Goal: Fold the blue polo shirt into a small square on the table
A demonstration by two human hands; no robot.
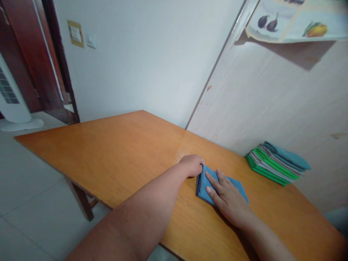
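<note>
A blue cloth (pixel 239 187), partly folded, lies on the orange wooden table (pixel 122 152). My left hand (pixel 192 165) is closed on the cloth's far left corner, pinching its edge. My right hand (pixel 227 195) lies flat on top of the cloth with fingers stretched out, pressing it down. Both forearms reach in from the bottom of the view.
A stack of folded green, grey and blue cloths (pixel 277 163) sits at the table's far right against a pale wood-grain wall. A white wall meets the table's far edge. A white fan (pixel 12 105) stands on the tiled floor at left, by a dark door.
</note>
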